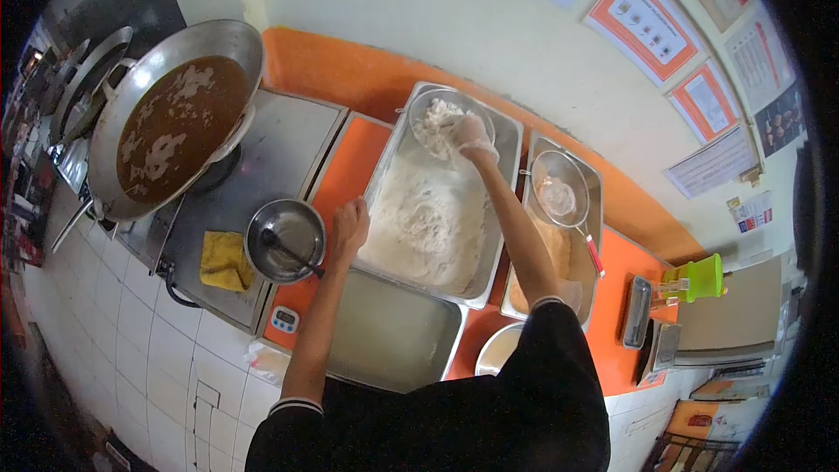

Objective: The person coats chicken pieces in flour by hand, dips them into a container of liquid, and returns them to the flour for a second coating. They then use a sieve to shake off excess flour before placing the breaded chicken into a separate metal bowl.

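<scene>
1. The floured pieces are pale, off-white and lumpy, with rough, clumped surfaces and uneven edges.
2. They lie in a round sieve at the far end of a metal tray, by the orange wall band.
3. The right hand, in a thin translucent glove, reaches in at the right side of the pieces; whether its fingers are clamped on any cannot be told.
4. The left hand is at the tray's left rim; I cannot tell whether its fingers grip it.
5. Loose white flour, ridged and swirled in the middle, covers the tray's nearer part.
</scene>
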`<state>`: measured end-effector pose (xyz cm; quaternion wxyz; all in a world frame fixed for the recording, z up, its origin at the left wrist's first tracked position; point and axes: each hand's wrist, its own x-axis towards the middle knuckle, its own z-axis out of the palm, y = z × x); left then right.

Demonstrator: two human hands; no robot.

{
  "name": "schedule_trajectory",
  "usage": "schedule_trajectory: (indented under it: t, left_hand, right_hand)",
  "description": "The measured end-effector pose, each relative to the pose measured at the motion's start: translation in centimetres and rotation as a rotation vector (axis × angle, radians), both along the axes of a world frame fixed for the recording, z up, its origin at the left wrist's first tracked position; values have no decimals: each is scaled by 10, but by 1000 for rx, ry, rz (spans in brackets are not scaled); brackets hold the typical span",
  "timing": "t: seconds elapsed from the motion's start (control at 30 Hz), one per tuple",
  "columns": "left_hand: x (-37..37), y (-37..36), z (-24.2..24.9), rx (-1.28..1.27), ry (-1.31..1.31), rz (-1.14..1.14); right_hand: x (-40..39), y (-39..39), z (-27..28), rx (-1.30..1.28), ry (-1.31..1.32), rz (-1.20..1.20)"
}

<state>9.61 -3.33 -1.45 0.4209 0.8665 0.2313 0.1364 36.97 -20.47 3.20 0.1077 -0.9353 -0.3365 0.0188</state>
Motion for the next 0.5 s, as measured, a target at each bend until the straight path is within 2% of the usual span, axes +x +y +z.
schedule_trajectory:
  t: [0.03,0.07,0.13,0.17,0.23,0.3,0.37,0.43,0.5]
  left_hand:
    - [-2,1,1,11,-1,0]
    - [-2,0,1,20,-5,-2]
    - [2,1,-4,12,-32,-6]
    - [3,2,-12,-3,-46,-13]
    - [4,2,-12,-10,-46,-5]
    - [0,-2,4,0,-6,17]
    - [0,4,0,-27,25,6]
    - [2,-2,-4,-39,52,-3]
    - [1,-1,-3,-5,71,4]
  right_hand:
    - [-8,6,-1,-40,22,62]
    - [-19,4,-17,-161,40,309]
    - [-58,10,-51,53,448,367]
    - [-64,19,-71,-230,109,442]
    - [-63,23,-131,-140,-140,269]
    - [-64,24,-199,719,543,264]
    - [-89,31,-196,808,679,292]
    - [-117,19,-153,85,276,373]
    - [-123,-4,-76,-70,521,377]
